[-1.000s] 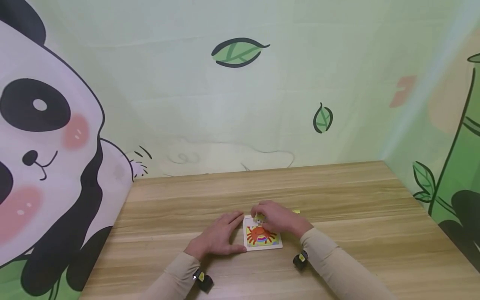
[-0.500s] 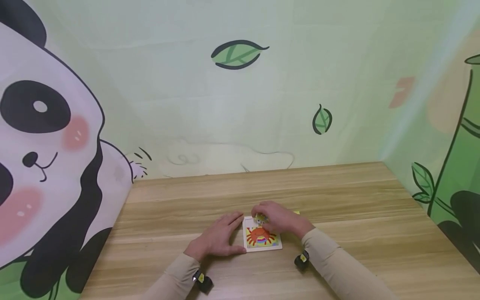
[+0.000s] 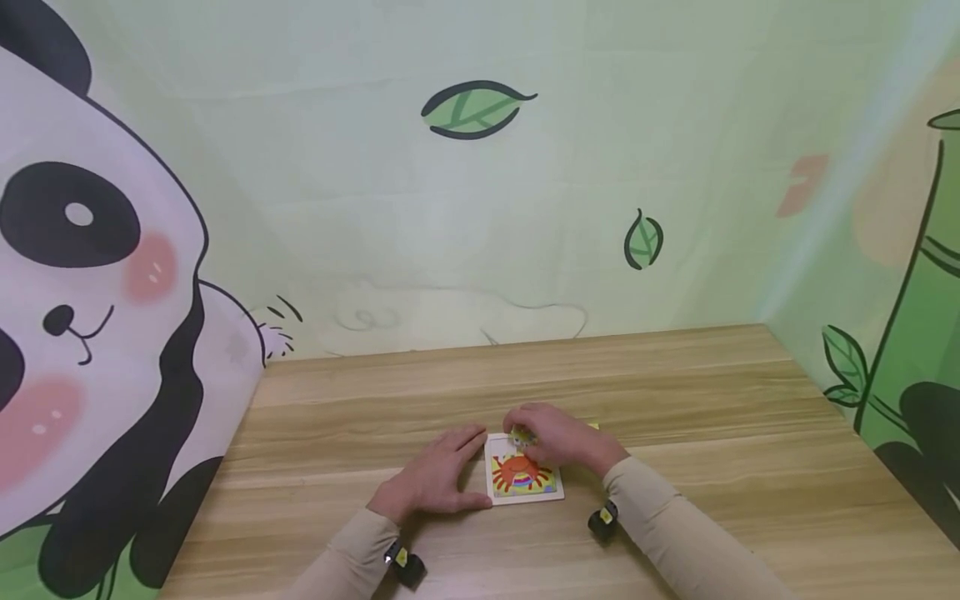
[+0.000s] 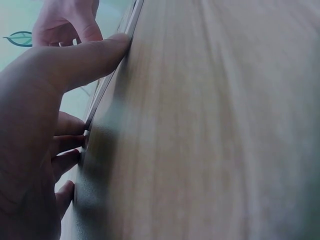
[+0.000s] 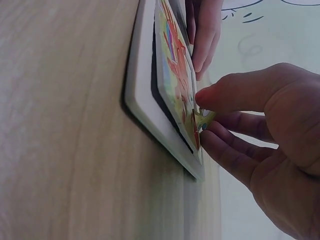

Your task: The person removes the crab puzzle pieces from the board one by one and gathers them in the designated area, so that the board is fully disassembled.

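Observation:
A square crab jigsaw puzzle (image 3: 523,477) in a white frame lies on the wooden table. My right hand (image 3: 558,435) pinches a yellow-green puzzle piece (image 3: 522,436) between thumb and fingers over the far part of the board. In the right wrist view this puzzle piece (image 5: 204,119) stands tilted at the picture's surface, partly covered by the fingertips. My left hand (image 3: 438,471) rests along the frame's left side, its thumb at the near corner and fingers at the far corner. The left wrist view shows the thumb (image 4: 97,60) extended against the frame's edge.
Beyond the right wrist a bit of another yellow piece (image 3: 593,425) shows, mostly hidden. Bare wooden tabletop (image 3: 360,400) surrounds the board. A printed wall cloth (image 3: 480,208) with a panda and leaves stands behind the table.
The pinched puzzle piece has shifted slightly to the right and changed its tilt with the right fingers. The left hand and the board stay almost still.

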Demonstrator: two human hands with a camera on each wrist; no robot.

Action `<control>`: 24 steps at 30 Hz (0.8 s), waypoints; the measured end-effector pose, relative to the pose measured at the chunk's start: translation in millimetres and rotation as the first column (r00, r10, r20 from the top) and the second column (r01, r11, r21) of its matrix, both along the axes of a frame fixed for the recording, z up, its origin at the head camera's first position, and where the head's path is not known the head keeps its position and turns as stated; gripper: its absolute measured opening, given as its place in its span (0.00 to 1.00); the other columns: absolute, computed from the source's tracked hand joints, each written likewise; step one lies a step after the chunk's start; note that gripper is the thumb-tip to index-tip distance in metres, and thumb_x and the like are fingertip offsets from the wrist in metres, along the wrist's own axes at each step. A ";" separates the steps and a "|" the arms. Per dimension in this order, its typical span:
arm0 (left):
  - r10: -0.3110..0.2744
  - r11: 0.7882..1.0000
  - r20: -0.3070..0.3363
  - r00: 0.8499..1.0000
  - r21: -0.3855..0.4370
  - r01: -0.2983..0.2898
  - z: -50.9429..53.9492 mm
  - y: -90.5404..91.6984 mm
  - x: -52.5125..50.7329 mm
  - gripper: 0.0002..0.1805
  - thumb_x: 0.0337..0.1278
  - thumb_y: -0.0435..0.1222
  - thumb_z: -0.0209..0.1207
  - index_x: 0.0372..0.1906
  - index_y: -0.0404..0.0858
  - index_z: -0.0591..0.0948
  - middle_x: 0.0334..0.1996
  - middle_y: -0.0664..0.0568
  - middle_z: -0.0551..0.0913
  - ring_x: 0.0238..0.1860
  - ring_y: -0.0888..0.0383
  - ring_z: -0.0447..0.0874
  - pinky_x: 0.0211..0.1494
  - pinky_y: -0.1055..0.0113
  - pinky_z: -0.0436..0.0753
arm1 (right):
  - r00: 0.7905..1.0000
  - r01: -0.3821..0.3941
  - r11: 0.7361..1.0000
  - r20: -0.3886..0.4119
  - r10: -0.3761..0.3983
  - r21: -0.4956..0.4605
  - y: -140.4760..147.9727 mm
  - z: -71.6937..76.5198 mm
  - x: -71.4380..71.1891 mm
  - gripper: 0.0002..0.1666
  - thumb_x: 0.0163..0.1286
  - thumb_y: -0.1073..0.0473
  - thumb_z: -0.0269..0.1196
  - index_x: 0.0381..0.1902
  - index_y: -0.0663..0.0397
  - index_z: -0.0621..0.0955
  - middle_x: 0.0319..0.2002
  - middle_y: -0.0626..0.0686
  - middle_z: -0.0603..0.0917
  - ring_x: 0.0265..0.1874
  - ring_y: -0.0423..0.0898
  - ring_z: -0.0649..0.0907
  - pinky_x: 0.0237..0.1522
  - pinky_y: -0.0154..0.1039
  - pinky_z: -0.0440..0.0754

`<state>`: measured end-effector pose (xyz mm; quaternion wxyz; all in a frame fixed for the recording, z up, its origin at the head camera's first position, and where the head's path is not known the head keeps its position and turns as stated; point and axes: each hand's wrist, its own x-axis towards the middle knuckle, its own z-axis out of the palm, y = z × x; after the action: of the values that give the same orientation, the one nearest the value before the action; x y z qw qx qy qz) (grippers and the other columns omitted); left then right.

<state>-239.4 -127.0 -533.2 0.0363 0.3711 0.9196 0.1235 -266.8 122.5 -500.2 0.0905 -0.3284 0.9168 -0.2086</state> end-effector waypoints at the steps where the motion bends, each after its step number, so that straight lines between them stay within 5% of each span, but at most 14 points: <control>1: -0.001 1.000 -0.001 1.000 0.003 0.001 -0.3 -0.1 0.1 0.55 0.50 0.67 0.58 0.74 0.35 0.60 0.74 0.44 0.61 0.73 0.47 0.59 0.76 0.51 0.61 | 1.000 0.000 1.000 0.000 0.000 0.001 -0.1 -0.2 -0.2 0.19 0.64 0.62 0.65 0.53 0.47 0.79 0.49 0.46 0.81 0.49 0.43 0.78 0.56 0.45 0.80; 24: 0.004 1.000 0.001 1.000 -0.007 -0.004 -2.5 -0.9 -0.9 0.55 0.50 0.68 0.57 0.75 0.36 0.59 0.75 0.45 0.59 0.74 0.49 0.57 0.76 0.52 0.61 | 1.000 -0.005 0.999 -0.027 0.004 -0.034 2.0 -1.9 0.9 0.17 0.64 0.59 0.67 0.51 0.46 0.81 0.47 0.44 0.82 0.45 0.42 0.79 0.52 0.43 0.81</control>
<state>-240.4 -127.9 -535.7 0.0380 0.3692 0.9207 0.1207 -265.9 124.5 -502.2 0.0733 -0.3348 0.9135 -0.2194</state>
